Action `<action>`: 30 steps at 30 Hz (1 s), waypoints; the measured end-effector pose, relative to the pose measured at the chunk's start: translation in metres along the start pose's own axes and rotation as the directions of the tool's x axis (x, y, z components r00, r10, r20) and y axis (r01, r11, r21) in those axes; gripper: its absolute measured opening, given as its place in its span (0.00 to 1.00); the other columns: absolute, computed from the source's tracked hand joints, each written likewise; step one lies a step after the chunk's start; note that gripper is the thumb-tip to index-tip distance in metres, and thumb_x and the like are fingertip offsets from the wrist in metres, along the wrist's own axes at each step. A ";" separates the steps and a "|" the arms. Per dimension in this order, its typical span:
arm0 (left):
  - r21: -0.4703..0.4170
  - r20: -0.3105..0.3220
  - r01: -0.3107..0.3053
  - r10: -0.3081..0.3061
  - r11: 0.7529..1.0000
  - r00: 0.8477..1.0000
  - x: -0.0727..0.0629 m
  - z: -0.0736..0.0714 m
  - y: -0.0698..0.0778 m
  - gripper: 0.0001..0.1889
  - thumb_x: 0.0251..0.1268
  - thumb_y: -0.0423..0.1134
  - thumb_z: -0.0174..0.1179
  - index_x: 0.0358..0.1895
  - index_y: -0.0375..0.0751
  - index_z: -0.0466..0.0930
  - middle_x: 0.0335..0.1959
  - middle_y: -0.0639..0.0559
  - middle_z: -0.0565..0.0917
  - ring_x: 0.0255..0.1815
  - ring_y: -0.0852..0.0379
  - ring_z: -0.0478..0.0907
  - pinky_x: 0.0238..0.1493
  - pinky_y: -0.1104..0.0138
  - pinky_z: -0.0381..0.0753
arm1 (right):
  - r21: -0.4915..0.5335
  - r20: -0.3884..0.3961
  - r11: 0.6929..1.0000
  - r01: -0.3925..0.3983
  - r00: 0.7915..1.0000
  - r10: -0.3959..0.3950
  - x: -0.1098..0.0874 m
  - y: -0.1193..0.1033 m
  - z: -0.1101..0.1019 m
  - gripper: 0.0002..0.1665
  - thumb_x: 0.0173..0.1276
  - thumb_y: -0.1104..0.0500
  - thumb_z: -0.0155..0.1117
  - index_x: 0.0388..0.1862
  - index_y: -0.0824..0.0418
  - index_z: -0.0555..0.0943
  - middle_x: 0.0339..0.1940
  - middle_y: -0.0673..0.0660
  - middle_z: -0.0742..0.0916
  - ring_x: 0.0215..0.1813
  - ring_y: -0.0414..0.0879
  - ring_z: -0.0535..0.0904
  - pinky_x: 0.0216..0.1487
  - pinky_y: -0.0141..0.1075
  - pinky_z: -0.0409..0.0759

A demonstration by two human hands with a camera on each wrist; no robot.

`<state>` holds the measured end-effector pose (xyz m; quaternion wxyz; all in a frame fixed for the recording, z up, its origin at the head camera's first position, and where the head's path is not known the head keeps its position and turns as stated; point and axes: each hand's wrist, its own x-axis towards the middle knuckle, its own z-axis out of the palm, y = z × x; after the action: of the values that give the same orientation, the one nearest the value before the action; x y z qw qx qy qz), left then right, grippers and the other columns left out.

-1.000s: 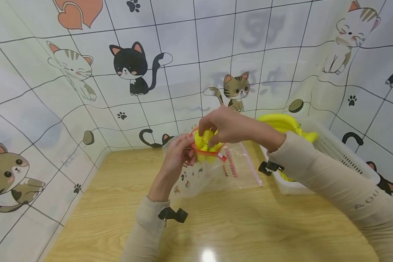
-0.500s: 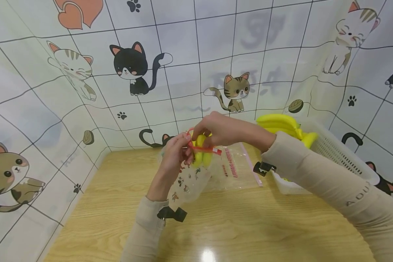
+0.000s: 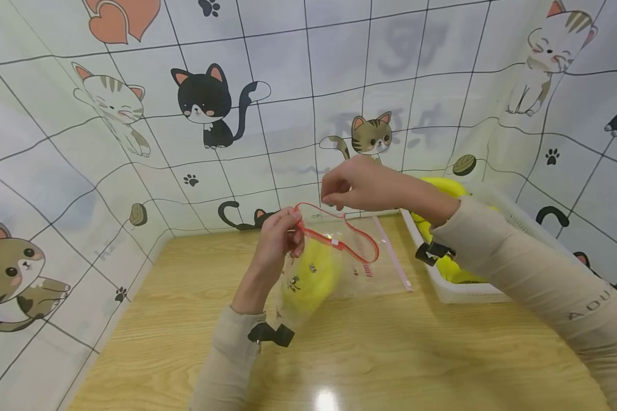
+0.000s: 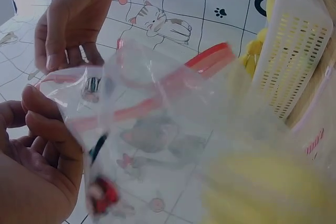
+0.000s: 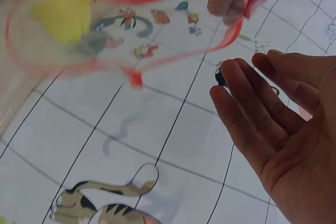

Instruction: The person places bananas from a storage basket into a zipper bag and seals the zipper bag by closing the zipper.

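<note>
My left hand (image 3: 277, 234) pinches one end of the red zip rim of a clear zip bag (image 3: 319, 238), printed with small cartoon animals. The bag hangs with its mouth spread wide. Low inside it is a bunch of yellow bananas (image 3: 313, 279), blurred through the plastic. Above and behind the mouth is my right hand (image 3: 365, 182), holding nothing. In the right wrist view that right hand's fingers (image 5: 247, 98) are loosely bent, apart from the red rim. The left wrist view shows the left hand (image 4: 39, 166) at the bag's edge.
A white perforated basket (image 3: 449, 294) holding yellow bananas (image 3: 457, 271) stands on the right, partly behind my right forearm. Another clear bag with a pink zip (image 3: 393, 257) lies flat on the wooden table (image 3: 185, 342). A cat-printed sheet (image 3: 288, 74) closes off the back and sides.
The right hand has let go of the bananas and risen back and right, out of the bag's mouth. The bananas have dropped lower in the bag. The left hand stays at the rim.
</note>
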<state>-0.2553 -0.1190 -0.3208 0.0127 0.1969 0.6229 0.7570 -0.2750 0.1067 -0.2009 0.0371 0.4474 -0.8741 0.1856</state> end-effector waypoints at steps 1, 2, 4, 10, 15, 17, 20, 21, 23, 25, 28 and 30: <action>0.002 0.001 -0.005 0.005 1.000 1.000 0.000 0.000 0.000 0.15 0.80 0.41 0.48 0.29 0.42 0.69 0.17 0.55 0.68 0.13 0.59 0.65 0.18 0.70 0.64 | -0.014 0.002 1.000 -0.015 1.000 0.015 -0.003 0.003 -0.002 0.05 0.75 0.59 0.64 0.39 0.54 0.86 0.32 0.47 0.90 0.34 0.38 0.86 0.43 0.40 0.84; 0.004 0.000 -0.011 0.011 1.000 1.000 0.000 -0.001 0.000 0.15 0.80 0.41 0.48 0.29 0.42 0.69 0.18 0.55 0.69 0.13 0.59 0.65 0.18 0.70 0.64 | -0.026 0.007 0.999 -0.026 1.000 0.026 -0.005 0.005 -0.004 0.05 0.75 0.59 0.64 0.39 0.54 0.86 0.32 0.47 0.90 0.34 0.38 0.86 0.43 0.40 0.84; 0.001 -0.011 -0.025 0.025 1.000 1.000 0.000 -0.002 0.001 0.15 0.80 0.41 0.47 0.29 0.42 0.70 0.18 0.55 0.69 0.13 0.59 0.65 0.18 0.70 0.64 | -0.061 0.021 0.997 -0.054 0.998 0.055 -0.010 0.011 -0.008 0.05 0.75 0.59 0.64 0.40 0.54 0.87 0.32 0.47 0.90 0.33 0.38 0.85 0.43 0.41 0.83; -0.063 -0.034 -0.053 0.051 0.997 0.998 0.000 -0.005 0.005 0.16 0.80 0.40 0.47 0.28 0.43 0.71 0.17 0.55 0.69 0.13 0.59 0.64 0.18 0.70 0.61 | -0.126 0.071 0.985 -0.120 0.989 0.130 -0.025 0.028 -0.016 0.06 0.75 0.58 0.63 0.41 0.55 0.87 0.29 0.47 0.89 0.30 0.40 0.83 0.41 0.40 0.81; -0.093 -0.021 -0.072 0.070 0.993 0.997 0.000 -0.005 0.006 0.15 0.80 0.40 0.48 0.28 0.45 0.73 0.17 0.56 0.71 0.13 0.61 0.64 0.18 0.71 0.61 | -0.134 0.177 0.969 -0.209 0.957 0.231 -0.039 0.043 -0.021 0.07 0.76 0.58 0.62 0.43 0.55 0.87 0.28 0.47 0.89 0.30 0.41 0.84 0.41 0.39 0.81; -0.128 -0.027 -0.099 0.096 0.987 0.995 0.000 -0.006 0.005 0.15 0.79 0.40 0.48 0.28 0.45 0.73 0.16 0.57 0.71 0.13 0.62 0.63 0.17 0.72 0.61 | -0.135 0.244 0.958 -0.253 0.929 0.279 -0.046 0.050 -0.021 0.08 0.76 0.57 0.61 0.45 0.56 0.86 0.30 0.49 0.90 0.31 0.41 0.84 0.43 0.40 0.82; -0.207 -0.048 -0.147 0.140 0.967 0.989 -0.001 -0.009 0.004 0.15 0.79 0.38 0.46 0.28 0.46 0.74 0.15 0.58 0.70 0.11 0.64 0.62 0.15 0.73 0.61 | -0.144 0.345 0.942 -0.304 0.876 0.336 -0.056 0.064 -0.019 0.09 0.77 0.56 0.60 0.48 0.56 0.85 0.36 0.50 0.90 0.33 0.41 0.85 0.47 0.42 0.83; -0.225 -0.051 -0.163 0.155 0.961 0.987 -0.001 -0.010 0.003 0.15 0.79 0.37 0.46 0.28 0.46 0.74 0.15 0.58 0.70 0.11 0.64 0.62 0.15 0.73 0.61 | -0.146 0.377 0.936 -0.321 0.857 0.353 -0.060 0.069 -0.018 0.10 0.77 0.55 0.61 0.49 0.57 0.85 0.38 0.51 0.90 0.33 0.41 0.86 0.47 0.42 0.84; -0.236 -0.053 -0.180 0.172 0.955 0.984 -0.001 -0.010 0.003 0.15 0.79 0.37 0.45 0.28 0.46 0.74 0.15 0.58 0.70 0.10 0.64 0.62 0.14 0.73 0.60 | -0.152 0.434 0.921 -0.360 0.812 0.389 -0.066 0.080 -0.016 0.13 0.76 0.54 0.62 0.52 0.59 0.84 0.41 0.53 0.89 0.34 0.42 0.86 0.46 0.43 0.84; -0.221 -0.046 -0.179 0.173 0.959 0.984 0.000 -0.009 0.003 0.15 0.78 0.37 0.45 0.28 0.46 0.74 0.15 0.58 0.70 0.10 0.64 0.61 0.14 0.73 0.60 | -0.160 0.480 0.899 -0.409 0.763 0.432 -0.073 0.090 -0.014 0.17 0.75 0.53 0.65 0.56 0.60 0.82 0.44 0.55 0.88 0.35 0.43 0.86 0.44 0.43 0.86; -0.192 -0.030 -0.157 0.154 0.969 0.988 0.000 -0.007 0.004 0.15 0.77 0.38 0.46 0.27 0.46 0.74 0.14 0.58 0.71 0.10 0.63 0.61 0.14 0.73 0.60 | -0.167 0.542 0.854 -0.494 0.678 0.498 -0.083 0.101 -0.009 0.22 0.71 0.52 0.69 0.59 0.62 0.80 0.47 0.58 0.85 0.36 0.45 0.85 0.42 0.44 0.87; -0.182 -0.029 -0.145 0.142 0.973 0.989 0.000 -0.005 0.004 0.16 0.77 0.38 0.47 0.26 0.45 0.74 0.14 0.58 0.72 0.10 0.62 0.61 0.14 0.73 0.61 | -0.169 0.572 0.828 -0.535 0.631 0.524 -0.090 0.106 -0.003 0.24 0.69 0.53 0.71 0.60 0.62 0.78 0.47 0.58 0.84 0.37 0.47 0.85 0.42 0.45 0.88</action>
<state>-0.2561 -0.1250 -0.3174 -0.0285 0.2334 0.5346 0.8117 -0.3062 0.2333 -0.2497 -0.2993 0.2063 -0.9305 0.0452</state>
